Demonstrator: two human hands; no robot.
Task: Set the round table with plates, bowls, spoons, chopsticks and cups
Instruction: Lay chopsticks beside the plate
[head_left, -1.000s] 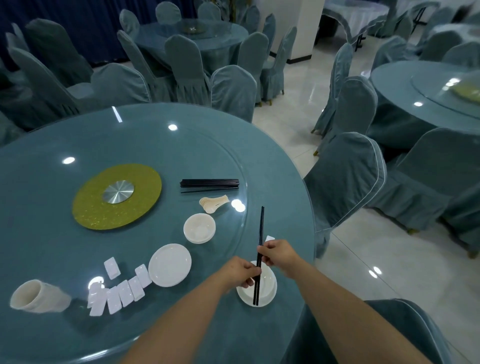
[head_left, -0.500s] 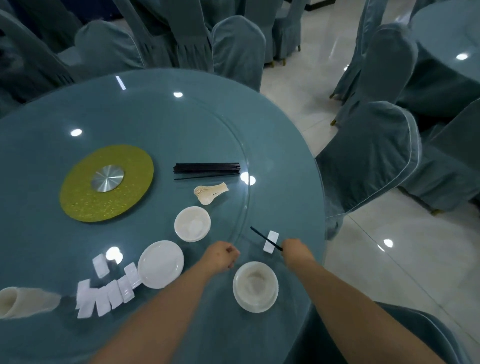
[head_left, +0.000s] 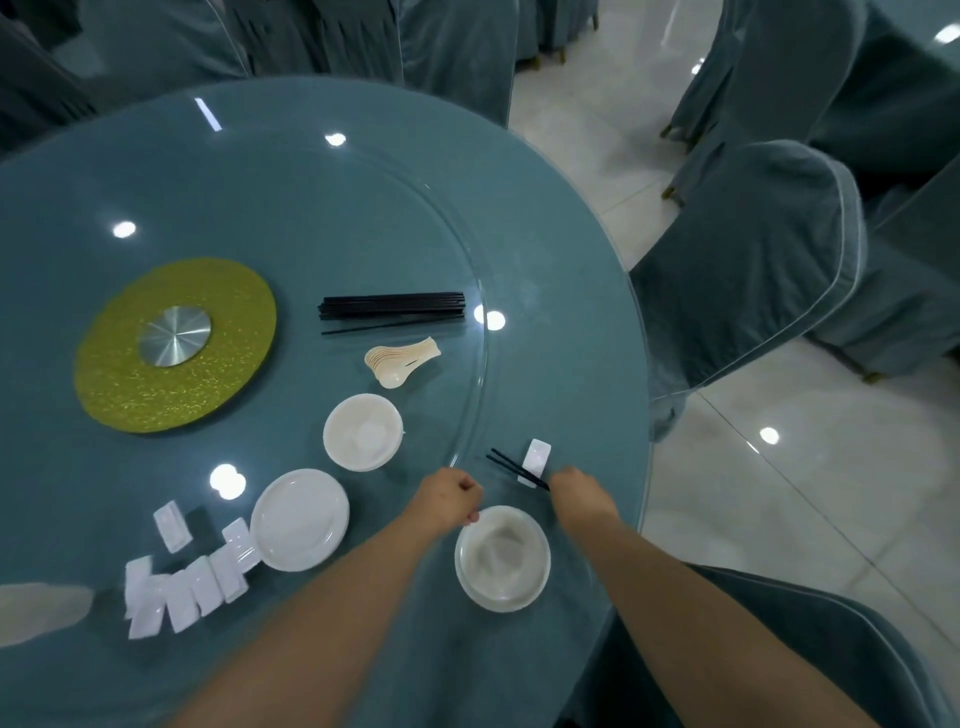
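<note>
— Holding what, that right hand (head_left: 576, 491)?
— Its grip pinches the chopsticks (head_left: 514, 469), laid across the white rest (head_left: 536, 461) on the tabletop (head_left: 363, 208).
— Left hand (head_left: 449, 501)?
— Curled empty beside the bowl (head_left: 503, 557).

I see a gold disc (head_left: 174, 345) with a steel hub (head_left: 174, 335) left of centre. Well right of the disc stands a covered chair (head_left: 753, 260); beyond it, far from the disc, pale floor tiles (head_left: 805, 493).

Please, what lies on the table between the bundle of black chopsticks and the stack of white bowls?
In the head view, the pile of cream spoons lies between the chopstick bundle and the bowl stack, touching neither.
</note>
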